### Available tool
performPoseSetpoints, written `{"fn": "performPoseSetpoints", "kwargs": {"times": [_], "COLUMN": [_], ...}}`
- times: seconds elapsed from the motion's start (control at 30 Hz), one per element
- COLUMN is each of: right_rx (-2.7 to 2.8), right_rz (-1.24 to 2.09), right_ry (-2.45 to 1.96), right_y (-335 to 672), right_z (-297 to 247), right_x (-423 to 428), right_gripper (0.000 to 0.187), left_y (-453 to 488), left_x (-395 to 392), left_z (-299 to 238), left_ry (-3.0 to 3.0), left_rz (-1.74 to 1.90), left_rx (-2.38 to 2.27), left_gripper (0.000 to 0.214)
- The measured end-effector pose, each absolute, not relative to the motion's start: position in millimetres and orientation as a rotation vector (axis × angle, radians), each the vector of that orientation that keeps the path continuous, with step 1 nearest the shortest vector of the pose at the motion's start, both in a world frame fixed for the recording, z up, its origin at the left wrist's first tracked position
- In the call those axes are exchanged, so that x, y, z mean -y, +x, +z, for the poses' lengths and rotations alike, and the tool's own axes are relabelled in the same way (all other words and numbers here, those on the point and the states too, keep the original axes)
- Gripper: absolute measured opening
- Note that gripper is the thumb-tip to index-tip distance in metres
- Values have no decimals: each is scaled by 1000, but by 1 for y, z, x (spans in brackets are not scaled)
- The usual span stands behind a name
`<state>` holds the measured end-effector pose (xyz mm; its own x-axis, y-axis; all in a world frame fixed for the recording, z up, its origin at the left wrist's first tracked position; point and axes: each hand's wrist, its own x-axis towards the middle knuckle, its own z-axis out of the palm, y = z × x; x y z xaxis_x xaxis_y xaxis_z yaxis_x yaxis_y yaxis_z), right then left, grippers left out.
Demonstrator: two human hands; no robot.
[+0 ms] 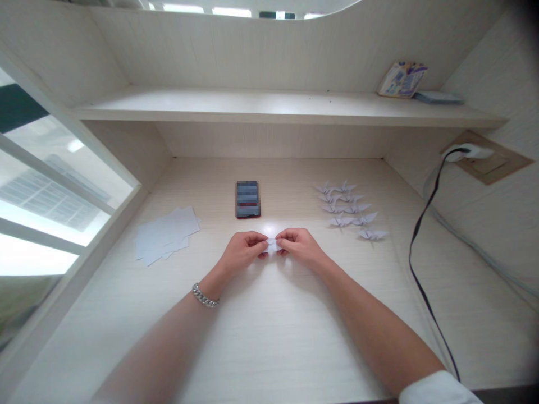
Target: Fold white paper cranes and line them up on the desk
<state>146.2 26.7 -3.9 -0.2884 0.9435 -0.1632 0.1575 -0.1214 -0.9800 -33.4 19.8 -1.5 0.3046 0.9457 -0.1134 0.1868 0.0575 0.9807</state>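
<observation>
- Bare forearms (370,317) are stretched over the pale desk (269,342), below a shelf (252,104).
- White sheets (170,231) are spread left.
- Beyond, a dark-screened device (248,199) is set.
- Paper cranes (354,208) are grouped right.
- Folded paper (272,245) is pinched mid-desk by left hand (242,252) and right hand (301,247).
</observation>
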Motion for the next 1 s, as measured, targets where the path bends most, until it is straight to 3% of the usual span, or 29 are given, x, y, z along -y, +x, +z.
{"fn": "performPoseSetpoints", "kwargs": {"times": [0.33, 0.53, 1.0], "right_rx": [1196, 1212, 1199], "right_rz": [1535, 1475, 1441], "right_ry": [-1192, -1087, -1041], "right_y": [146, 142, 137], "right_z": [-6, -7, -12], "right_x": [-28, -24, -22], "right_gripper": [16, 39, 50], "left_y": [-34, -30, -27], "left_x": [-24, -23, -21], "left_z": [-7, -9, -4], "left_ry": [1252, 1057, 1071], "left_rz": [874, 1012, 938], "left_rx": [-1131, -1098, -1071], "left_gripper": [22, 26, 19]}}
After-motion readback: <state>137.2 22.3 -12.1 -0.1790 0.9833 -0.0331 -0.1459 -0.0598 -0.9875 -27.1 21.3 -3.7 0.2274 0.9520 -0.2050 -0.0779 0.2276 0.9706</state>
